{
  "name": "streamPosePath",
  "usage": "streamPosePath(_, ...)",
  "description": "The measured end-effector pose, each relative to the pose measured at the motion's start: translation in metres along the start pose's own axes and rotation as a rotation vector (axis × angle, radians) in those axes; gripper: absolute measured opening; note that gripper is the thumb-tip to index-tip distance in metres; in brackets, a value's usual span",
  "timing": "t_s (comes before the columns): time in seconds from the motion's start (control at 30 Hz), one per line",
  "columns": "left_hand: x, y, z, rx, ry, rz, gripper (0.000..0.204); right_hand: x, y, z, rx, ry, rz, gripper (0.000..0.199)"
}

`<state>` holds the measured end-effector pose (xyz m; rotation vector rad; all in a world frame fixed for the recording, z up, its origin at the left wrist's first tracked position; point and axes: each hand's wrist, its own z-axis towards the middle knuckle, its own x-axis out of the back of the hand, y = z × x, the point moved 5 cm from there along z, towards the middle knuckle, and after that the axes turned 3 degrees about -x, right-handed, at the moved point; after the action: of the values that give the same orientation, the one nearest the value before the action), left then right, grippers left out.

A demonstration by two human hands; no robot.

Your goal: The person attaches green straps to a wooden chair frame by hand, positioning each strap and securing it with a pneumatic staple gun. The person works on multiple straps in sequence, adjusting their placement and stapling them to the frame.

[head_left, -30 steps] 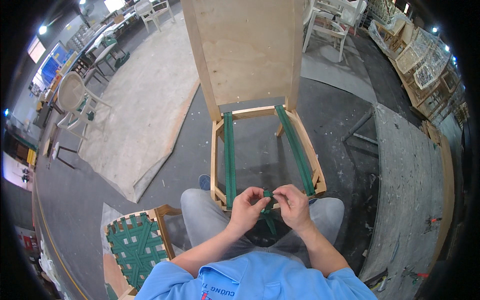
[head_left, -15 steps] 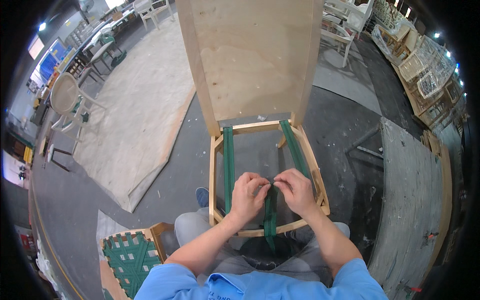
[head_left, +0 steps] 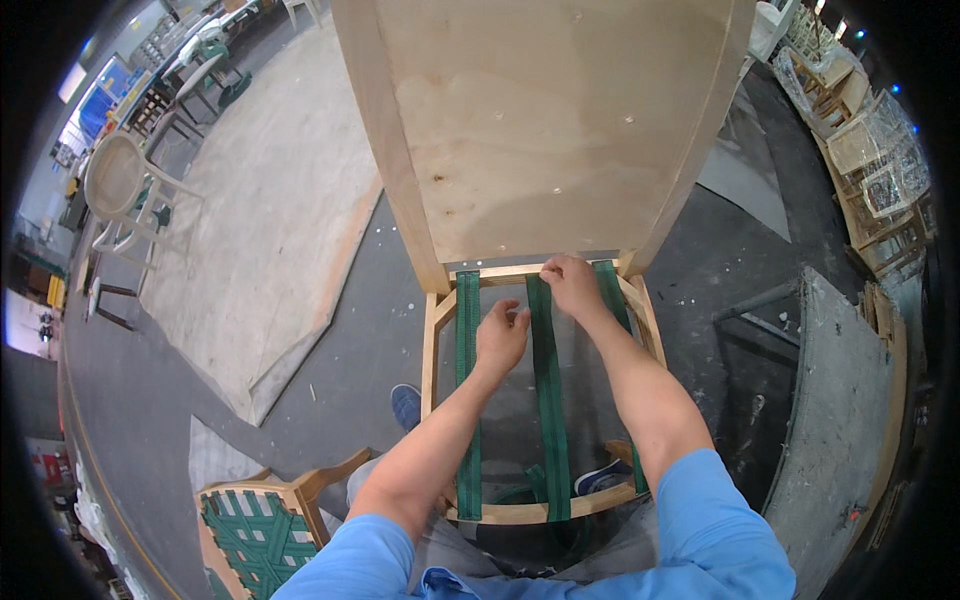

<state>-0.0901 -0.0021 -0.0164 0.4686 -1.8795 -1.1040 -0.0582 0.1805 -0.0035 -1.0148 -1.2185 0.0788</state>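
A person sits w/ a wooden chair frame (head_left: pixel 432 350) right in front of their knees. The chair has a tall plywood back (head_left: pixel 545 130) & an open seat w/ no cushion yet.

Three green straps run front to back over the open seat. The middle strap (head_left: pixel 548 400) goes from the front rail (head_left: pixel 530 512) up to the back rail (head_left: pixel 505 272). The left strap (head_left: pixel 467 390) sits near the left side of the frame. The right strap (head_left: pixel 612 290) is mostly hidden behind the right arm.

The right hand (head_left: pixel 572 285) is at the back rail. Its fingers are curled down & press on the top end of the middle strap, pinching it there. The left hand (head_left: pixel 500 335) is lower, just left of the middle strap. Its fingers are bent in a loose curl & the tips touch the strap's edge; can't tell if it really grips it.

A blue shoe (head_left: pixel 405 405) shows on the dark floor just left of the frame. Another shoe peeks out under the front rail.

At bottom left is a 2nd chair seat (head_left: pixel 250 530), already woven w/ green straps in a criss-cross. Far left stands a white chair (head_left: pixel 120 190). A big pale mat (head_left: pixel 260 220) lies on the floor.
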Motion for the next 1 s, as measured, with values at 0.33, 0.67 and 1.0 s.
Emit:
streamPosePath(0.33, -0.001, 0.034, 0.020, -0.581, 0.218, 0.525, 0.038, -0.011, 0.005, 0.023, -0.116, -0.034, 0.010, 0.018)
streamPosePath(0.67, -0.025, 0.019, 0.014, -0.535, 0.052, 0.702, 0.058, -0.011, 0.003, 0.028, -0.138, -0.023, -0.001, 0.019)
streamPosePath(1.0, -0.031, 0.011, 0.022, -0.415, -0.077, 0.762, 0.061, -0.007, 0.007, 0.036, -0.159, -0.152, -0.041, 0.022)
